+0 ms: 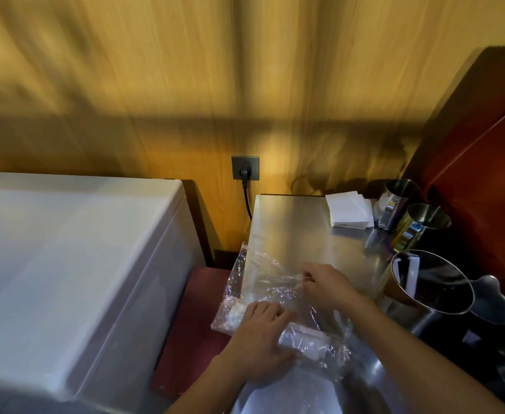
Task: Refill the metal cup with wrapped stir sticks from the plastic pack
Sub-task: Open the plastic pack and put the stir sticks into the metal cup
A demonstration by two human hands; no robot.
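Stir sticks (pixel 303 334) in white wrappers lie inside the clear plastic pack (pixel 263 282), which is spread flat on the steel desk (pixel 299 222). Our left hand (pixel 260 333) presses down on the near end of the pack, fingers flat over the bundle. Just beyond it, our right hand (pixel 324 283) pinches a fold of the film between thumb and fingertips, apparently working the pack open. To the right of the right hand stands the large metal cup (pixel 424 289), with only a couple of white wrapped pieces leaning inside. We judge the refill barely begun: the pack seems not yet opened, no sticks are out, and the whole transfer into the cup is left to do.
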